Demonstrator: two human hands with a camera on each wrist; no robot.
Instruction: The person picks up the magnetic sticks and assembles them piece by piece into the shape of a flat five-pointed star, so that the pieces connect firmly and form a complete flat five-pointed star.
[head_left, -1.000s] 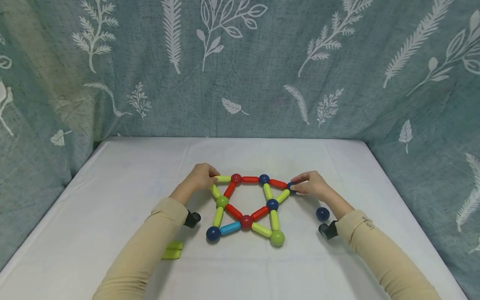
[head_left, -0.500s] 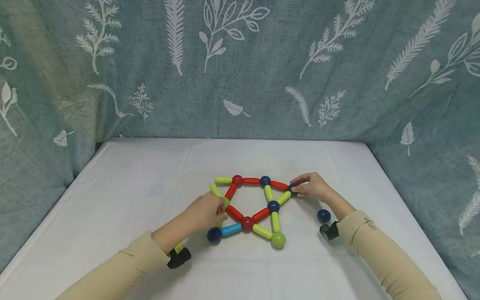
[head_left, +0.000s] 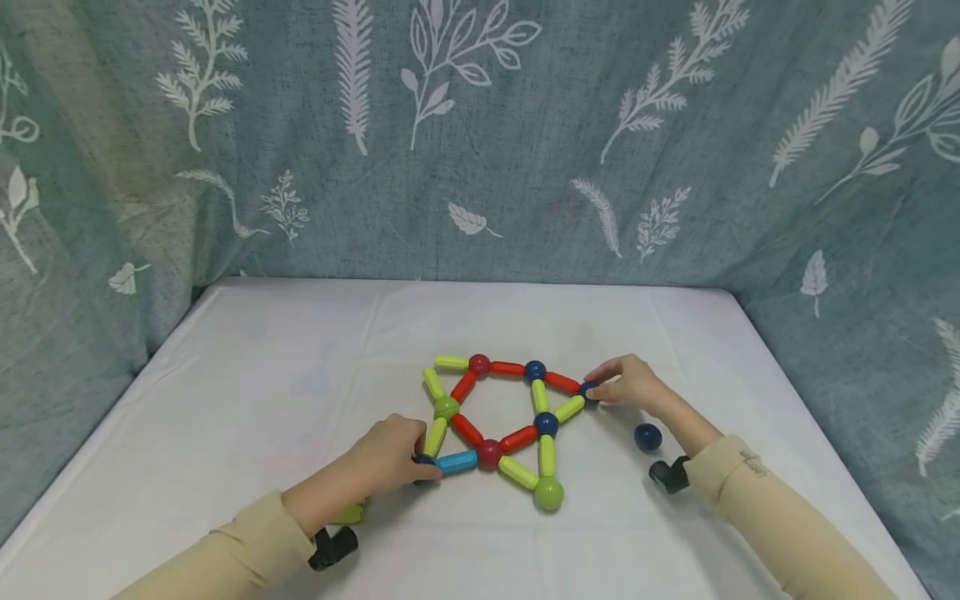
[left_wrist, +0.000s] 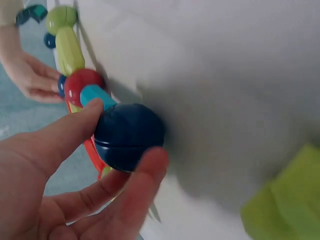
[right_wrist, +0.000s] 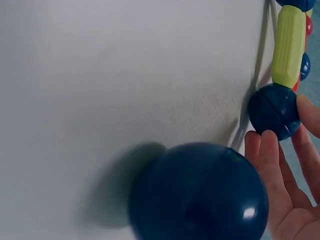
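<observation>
A flat frame of coloured rods and balls lies on the white table. My left hand [head_left: 390, 454] grips the dark blue ball [left_wrist: 129, 136] at its near-left corner, thumb and fingers around it. A light blue rod [head_left: 456, 462] joins that ball to a red ball [head_left: 490, 454]. At the far-right corner my right hand [head_left: 626, 385] pinches another dark blue ball [right_wrist: 274, 111], where a red rod [head_left: 561, 382] and a yellow-green rod [head_left: 570, 408] meet. At the far left, two yellow-green rods, one from a red ball [head_left: 479, 365] and one from a green ball [head_left: 446, 407], have free ends close together.
A loose dark blue ball [head_left: 647, 437] sits right of the frame, near the right wrist. Loose yellow-green pieces [head_left: 349, 513] lie partly hidden under the left forearm. A green ball [head_left: 548, 493] forms the frame's near corner. A patterned curtain [head_left: 480, 150] hangs behind the table.
My left hand has left the rod at the far-left corner and come nearer, taking hold of the near-left blue ball. The frame has shifted and turned slightly; my right hand still pinches its ball.
</observation>
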